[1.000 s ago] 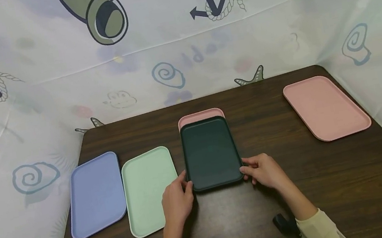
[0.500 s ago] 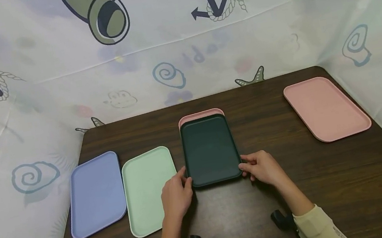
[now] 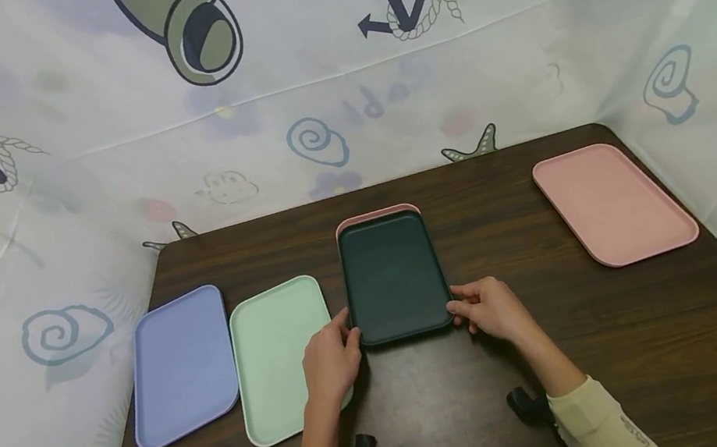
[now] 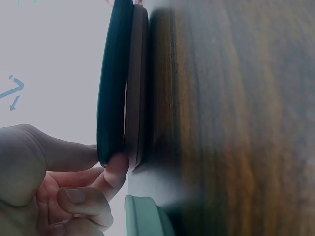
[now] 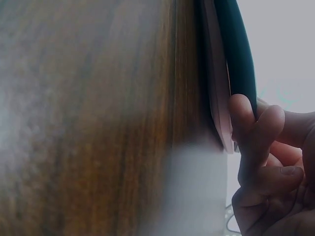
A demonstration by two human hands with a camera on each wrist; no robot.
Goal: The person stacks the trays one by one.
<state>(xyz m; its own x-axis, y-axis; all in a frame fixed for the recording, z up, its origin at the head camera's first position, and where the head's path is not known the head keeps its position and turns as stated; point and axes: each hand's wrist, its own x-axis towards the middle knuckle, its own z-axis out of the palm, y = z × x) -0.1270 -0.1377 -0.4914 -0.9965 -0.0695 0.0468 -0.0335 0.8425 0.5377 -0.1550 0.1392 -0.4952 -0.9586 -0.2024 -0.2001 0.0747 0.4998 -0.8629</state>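
A dark green tray [image 3: 394, 277] lies over a pink tray [image 3: 374, 215], whose far rim shows as a thin strip behind it in the head view. My left hand [image 3: 332, 362] pinches the green tray's near left corner between thumb and fingers. At the near right corner, my right hand [image 3: 495, 310] pinches the same tray. In the left wrist view, the green tray [image 4: 113, 83] sits right against the pink one [image 4: 136, 88], a narrow gap showing between their edges. The right wrist view has fingertips [image 5: 242, 110] under the green tray's [image 5: 237, 54] edge.
Left of the stack lie a light green tray [image 3: 280, 347], partly behind my left forearm, and a blue tray [image 3: 181, 364]. Another pink tray [image 3: 614, 203] lies at the table's far right. A patterned cloth [image 3: 334, 77] hangs behind and beside the brown table [image 3: 447, 414].
Both hands have moved the dark green tray away from me, so less of the pink tray's far end shows. The other trays have stayed in place.
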